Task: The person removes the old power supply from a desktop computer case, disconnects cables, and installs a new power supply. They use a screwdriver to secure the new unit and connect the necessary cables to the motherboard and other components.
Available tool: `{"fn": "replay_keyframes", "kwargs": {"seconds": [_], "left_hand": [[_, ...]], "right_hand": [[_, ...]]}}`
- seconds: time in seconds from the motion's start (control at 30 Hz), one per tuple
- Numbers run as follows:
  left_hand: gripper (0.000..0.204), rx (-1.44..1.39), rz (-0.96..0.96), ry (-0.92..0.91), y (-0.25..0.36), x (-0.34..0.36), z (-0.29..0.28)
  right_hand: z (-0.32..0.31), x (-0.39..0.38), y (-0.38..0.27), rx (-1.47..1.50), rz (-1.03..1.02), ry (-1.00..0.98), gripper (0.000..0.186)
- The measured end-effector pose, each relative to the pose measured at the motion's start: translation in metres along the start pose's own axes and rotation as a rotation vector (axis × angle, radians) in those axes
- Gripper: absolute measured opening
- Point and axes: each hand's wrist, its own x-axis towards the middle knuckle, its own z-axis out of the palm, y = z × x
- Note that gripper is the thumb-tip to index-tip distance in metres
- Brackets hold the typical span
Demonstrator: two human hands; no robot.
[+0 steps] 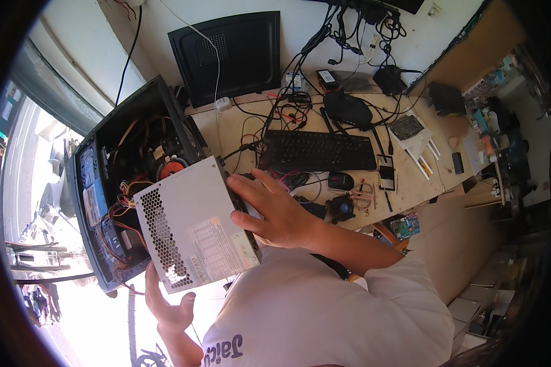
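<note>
A grey metal computer power supply [176, 235], with a honeycomb-vented face and a printed label, is held between my two hands. It tilts over the near side of an open desktop computer case [101, 254]. My right hand [278, 214] grips its right side, thumb and fingers over the edge. At the lower left corner, my left hand [168, 309] supports it, thumb apart and fingertips partly hidden behind the metal. Coloured wires [126, 197] run beside the unit inside the case. Whether they join it is hidden. Next to its top edge sits a round red-and-black part [170, 168].
On the wooden desk [229, 137] lie a black keyboard [318, 151], a mouse [340, 181], pink-handled scissors [363, 192] and a black roll-like item [341, 208]. Tangled cables [300, 73] hang down the wall onto the desk. A black panel [245, 61] leans against the wall.
</note>
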Motion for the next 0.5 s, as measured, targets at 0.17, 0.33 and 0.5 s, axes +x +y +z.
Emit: {"fn": "replay_keyframes", "kwargs": {"seconds": [0.17, 0.33, 0.5], "left_hand": [[0.076, 0.088, 0.138, 0.068, -0.002, 0.007, -0.014], [0.066, 0.081, 0.126, 0.129, -0.011, 0.007, -0.023], [0.064, 0.066, 0.16, 0.087, -0.024, 0.008, -0.029]], "right_hand": [[-0.013, 0.007, -0.002, -0.085, 0.016, -0.047, 0.101], [-0.024, 0.012, -0.009, -0.094, 0.051, 0.048, 0.092], [-0.03, 0.027, -0.011, -0.325, 0.091, -0.047, 0.056]]}}
